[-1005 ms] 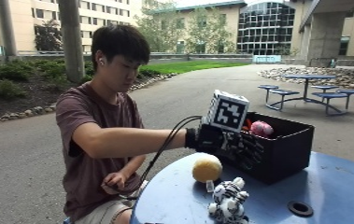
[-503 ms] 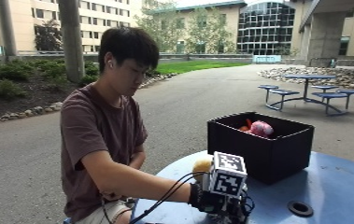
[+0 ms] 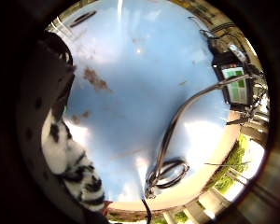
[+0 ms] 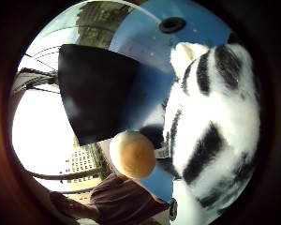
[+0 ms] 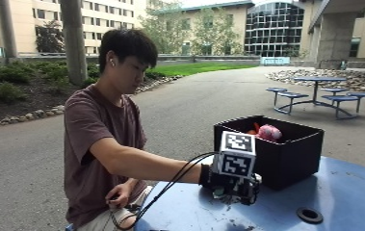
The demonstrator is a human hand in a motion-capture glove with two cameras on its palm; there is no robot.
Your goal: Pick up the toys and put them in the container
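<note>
**Zebra toy: hand now down on it at the desk**

Zebra toy (image 4: 215, 136), striped black and white, stands on the blue desk (image 5: 336, 197) in front of the black container (image 5: 268, 149), with the orange ball (image 4: 132, 154) just beside it. The gloved right hand (image 5: 230, 180), at the container a second ago, has dropped to the desk and sits over the toy. The toy fills the thumb-side palm view, so it is very close; whether the fingers have closed on it, cannot tell. A pink toy (image 5: 269, 132) lies in the container already, toward 12 o'clock. Judged: grasp of the zebra beginning; ball left to collect.
</note>
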